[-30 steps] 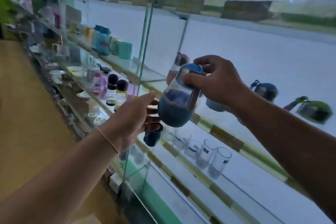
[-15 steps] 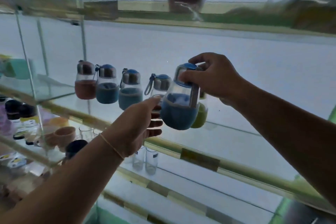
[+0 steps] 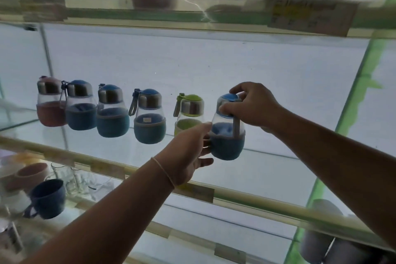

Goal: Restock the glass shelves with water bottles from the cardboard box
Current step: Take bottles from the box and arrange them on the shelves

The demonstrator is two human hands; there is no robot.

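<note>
A small pot-bellied water bottle (image 3: 228, 133), clear in its upper half and wrapped below in a matte blue sleeve, is held upright over the glass shelf (image 3: 246, 196), at the right-hand end of the row already standing there. The right hand (image 3: 252, 105) pinches its domed blue lid and brushed-metal collar from above, thumb and fingers curled round the cap, while a grey strap hangs down the bottle's side. The left hand (image 3: 188, 152) cups the rounded blue base from the left, fingers wrapped partly behind it; a thin cord bracelet (image 3: 164, 172) circles that wrist. Whether the base touches the shelf cannot be told. Just left of the held bottle stands a green-sleeved bottle (image 3: 188, 113) with a lime lid, partly hidden by the left hand. Further left come three blue-sleeved bottles (image 3: 150, 115) with blue lids and metal collars, then a pink-sleeved bottle (image 3: 50, 103) at the far end. Below and left of the held bottle, on a lower shelf, sit a dark blue mug (image 3: 48, 198), a pinkish cup (image 3: 32, 174) and clear drinking glasses (image 3: 70, 178).
</note>
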